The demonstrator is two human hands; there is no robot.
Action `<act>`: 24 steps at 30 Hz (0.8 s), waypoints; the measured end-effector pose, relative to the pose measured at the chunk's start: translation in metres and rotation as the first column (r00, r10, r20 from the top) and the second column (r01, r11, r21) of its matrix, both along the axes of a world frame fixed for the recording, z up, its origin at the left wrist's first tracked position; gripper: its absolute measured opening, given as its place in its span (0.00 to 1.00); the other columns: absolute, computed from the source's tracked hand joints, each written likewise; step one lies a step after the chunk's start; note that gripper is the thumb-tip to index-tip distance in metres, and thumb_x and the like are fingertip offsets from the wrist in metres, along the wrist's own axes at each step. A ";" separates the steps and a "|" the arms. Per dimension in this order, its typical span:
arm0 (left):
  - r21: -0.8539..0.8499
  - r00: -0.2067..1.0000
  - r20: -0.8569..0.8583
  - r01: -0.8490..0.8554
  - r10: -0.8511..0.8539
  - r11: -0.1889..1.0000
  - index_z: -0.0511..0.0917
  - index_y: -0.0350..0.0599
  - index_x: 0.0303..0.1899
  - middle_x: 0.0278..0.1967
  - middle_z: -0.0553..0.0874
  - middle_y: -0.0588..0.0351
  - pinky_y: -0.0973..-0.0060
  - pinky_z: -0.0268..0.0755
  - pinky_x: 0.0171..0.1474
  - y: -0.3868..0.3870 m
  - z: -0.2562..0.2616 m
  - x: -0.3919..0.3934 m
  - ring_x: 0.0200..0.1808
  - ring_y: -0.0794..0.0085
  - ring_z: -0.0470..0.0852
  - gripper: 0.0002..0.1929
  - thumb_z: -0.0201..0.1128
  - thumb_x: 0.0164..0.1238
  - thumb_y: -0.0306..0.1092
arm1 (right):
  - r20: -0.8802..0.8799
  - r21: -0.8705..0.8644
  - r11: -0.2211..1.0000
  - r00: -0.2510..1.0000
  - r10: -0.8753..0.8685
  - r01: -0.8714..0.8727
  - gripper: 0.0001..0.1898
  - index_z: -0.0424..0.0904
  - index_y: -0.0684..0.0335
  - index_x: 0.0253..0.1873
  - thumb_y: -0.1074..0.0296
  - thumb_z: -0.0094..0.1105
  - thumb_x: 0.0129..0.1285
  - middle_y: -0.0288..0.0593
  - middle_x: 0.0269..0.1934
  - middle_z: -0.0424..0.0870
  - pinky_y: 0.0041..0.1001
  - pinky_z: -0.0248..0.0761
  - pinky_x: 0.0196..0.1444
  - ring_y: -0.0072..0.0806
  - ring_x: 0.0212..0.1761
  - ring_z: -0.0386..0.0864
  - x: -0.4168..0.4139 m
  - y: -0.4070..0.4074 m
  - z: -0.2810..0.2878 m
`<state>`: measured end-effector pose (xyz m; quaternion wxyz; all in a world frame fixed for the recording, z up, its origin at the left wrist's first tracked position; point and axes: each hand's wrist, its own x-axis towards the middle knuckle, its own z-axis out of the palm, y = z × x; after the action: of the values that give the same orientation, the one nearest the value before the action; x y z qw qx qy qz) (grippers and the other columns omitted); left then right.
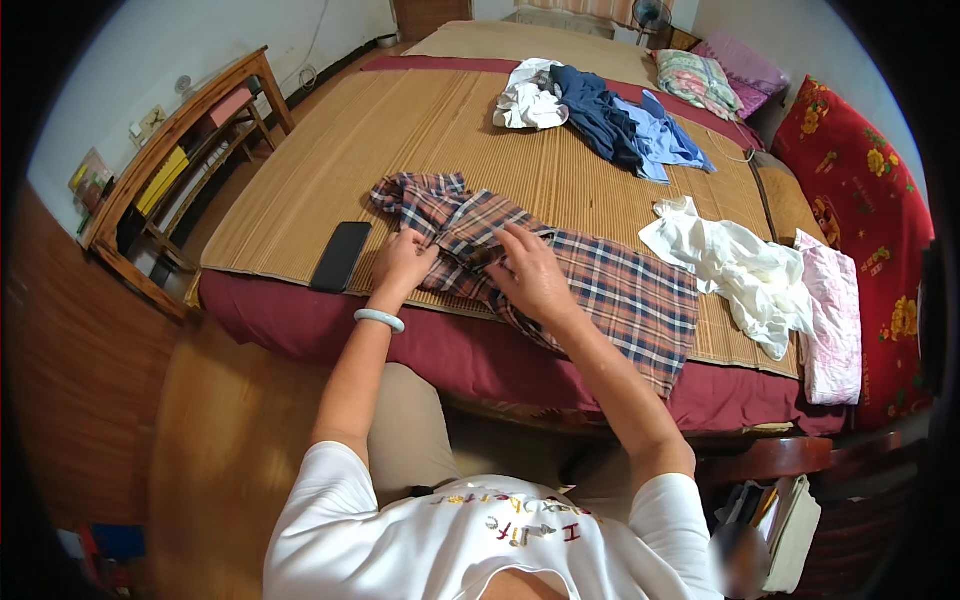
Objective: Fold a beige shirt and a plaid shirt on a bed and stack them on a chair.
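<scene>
A plaid shirt [607, 281] in orange, navy and white lies across the near edge of the bed, partly folded over itself, with its lower end to the right. My left hand [403, 264], with a pale bangle at the wrist, pinches the cloth on the shirt's left part. Over the shirt's middle is my right hand [534, 276], its thumb and fingers apart; whether the fingertips touch the cloth is hard to see. A black smartphone [342, 256] rests on the mat just left of my left hand.
The bed carries a bamboo mat [300, 165] above a maroon sheet [285, 315]. Farther back lie white clothes [531, 101], a navy garment [596, 112] and a light blue shirt [660, 135]. At right are a white garment [739, 274], pink folded cloth [832, 322] and a red floral cushion [862, 225].
</scene>
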<state>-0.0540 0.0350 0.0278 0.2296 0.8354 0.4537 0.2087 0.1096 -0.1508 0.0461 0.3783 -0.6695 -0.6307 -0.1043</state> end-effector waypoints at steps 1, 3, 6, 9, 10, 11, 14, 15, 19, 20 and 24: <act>0.004 1.000 0.002 0.001 -0.001 1.000 0.82 0.45 0.49 0.42 0.86 0.50 0.62 0.77 0.51 -0.004 0.000 -0.001 0.46 0.56 0.85 0.22 0.71 0.60 0.50 | 0.052 0.024 0.999 0.998 -0.033 0.032 0.30 0.72 0.64 0.67 0.59 0.67 0.61 0.54 0.66 0.73 0.47 0.65 0.67 0.52 0.68 0.71 -0.006 0.002 -0.002; 0.096 0.996 -0.039 0.082 -0.079 0.992 0.83 0.45 0.50 0.44 0.86 0.49 0.62 0.77 0.52 -0.009 0.000 -0.005 0.47 0.57 0.85 0.23 0.71 0.60 0.50 | 0.081 -0.114 0.992 0.996 -0.042 0.051 0.40 0.63 0.61 0.74 0.50 0.67 0.61 0.53 0.73 0.65 0.51 0.54 0.74 0.51 0.76 0.61 -0.011 0.005 -0.025; -0.001 0.993 -0.014 0.115 -0.115 0.993 0.82 0.44 0.53 0.41 0.88 0.51 0.63 0.78 0.46 -0.007 -0.008 -0.011 0.42 0.59 0.86 0.24 0.71 0.60 0.48 | 0.133 -0.333 0.941 0.991 -0.020 0.063 0.44 0.60 0.63 0.76 0.43 0.64 0.62 0.55 0.74 0.64 0.50 0.49 0.78 0.49 0.79 0.57 -0.020 -0.001 -0.047; -0.221 0.954 0.269 0.198 -0.135 0.955 0.81 0.38 0.52 0.24 0.78 0.65 0.78 0.67 0.30 0.000 -0.011 -0.027 0.27 0.83 0.74 0.15 0.68 0.65 0.31 | 0.080 -0.323 0.946 0.996 0.050 -0.022 0.44 0.60 0.63 0.76 0.43 0.64 0.62 0.55 0.74 0.64 0.49 0.50 0.78 0.49 0.78 0.58 -0.022 -0.007 -0.044; -0.214 0.940 0.312 0.214 -0.140 0.953 0.81 0.39 0.52 0.24 0.78 0.63 0.77 0.68 0.31 0.005 -0.018 -0.027 0.27 0.81 0.75 0.15 0.68 0.65 0.31 | 0.091 -0.317 0.947 0.992 0.089 -0.056 0.43 0.59 0.63 0.76 0.42 0.62 0.64 0.55 0.74 0.64 0.48 0.51 0.78 0.50 0.77 0.60 -0.017 -0.015 -0.045; -0.208 0.924 0.354 0.231 -0.147 0.950 0.81 0.41 0.52 0.24 0.79 0.62 0.75 0.69 0.32 0.010 -0.024 -0.028 0.27 0.79 0.77 0.15 0.67 0.65 0.31 | 0.084 -0.317 0.948 0.994 0.065 -0.035 0.43 0.59 0.63 0.76 0.42 0.62 0.64 0.55 0.74 0.64 0.48 0.51 0.78 0.50 0.77 0.60 -0.014 -0.026 -0.046; -0.034 0.980 0.054 0.192 -0.190 0.981 0.82 0.45 0.52 0.25 0.81 0.58 0.69 0.74 0.36 -0.003 -0.009 -0.030 0.29 0.69 0.81 0.14 0.66 0.66 0.31 | 0.157 -0.338 0.931 0.967 0.201 -0.139 0.38 0.60 0.61 0.76 0.40 0.52 0.71 0.56 0.74 0.64 0.48 0.51 0.78 0.50 0.77 0.60 0.002 -0.062 -0.045; -0.027 0.975 0.050 0.219 -0.218 0.975 0.82 0.45 0.52 0.25 0.81 0.58 0.69 0.74 0.36 -0.007 -0.002 -0.030 0.29 0.69 0.81 0.14 0.66 0.66 0.31 | 0.155 -0.330 0.937 0.973 0.172 -0.113 0.38 0.60 0.61 0.76 0.40 0.52 0.71 0.56 0.74 0.64 0.48 0.51 0.78 0.50 0.77 0.60 0.009 -0.072 -0.045; 0.527 0.991 -0.077 0.137 -0.113 0.839 0.82 0.46 0.52 0.48 0.83 0.49 0.58 0.75 0.52 -0.029 0.029 -0.017 0.51 0.50 0.81 0.13 0.64 0.66 0.31 | 0.094 -0.408 0.912 0.996 -0.003 0.041 0.36 0.60 0.59 0.77 0.38 0.41 0.75 0.55 0.75 0.62 0.49 0.44 0.79 0.48 0.79 0.56 0.043 -0.106 -0.053; 0.509 0.982 -0.032 0.177 -0.187 0.843 0.82 0.45 0.51 0.53 0.80 0.48 0.59 0.72 0.58 -0.034 0.035 -0.007 0.56 0.50 0.77 0.13 0.64 0.65 0.31 | 0.136 -0.414 0.899 0.986 -0.095 0.144 0.36 0.61 0.58 0.76 0.38 0.40 0.75 0.54 0.76 0.62 0.49 0.43 0.79 0.48 0.79 0.56 0.053 -0.114 -0.057; 0.557 0.872 0.038 0.386 -0.487 0.735 0.81 0.42 0.51 0.53 0.81 0.48 0.57 0.69 0.62 -0.077 0.047 0.044 0.57 0.50 0.76 0.16 0.68 0.63 0.34 | 0.162 -0.433 0.803 0.912 -0.377 0.409 0.36 0.61 0.56 0.77 0.36 0.36 0.75 0.51 0.77 0.59 0.50 0.40 0.80 0.45 0.81 0.52 0.100 -0.136 -0.071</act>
<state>-0.0103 -0.0420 0.0752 0.0717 0.9259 0.1449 0.3414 0.2097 -0.2870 -0.0247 0.1582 -0.8516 -0.4972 -0.0514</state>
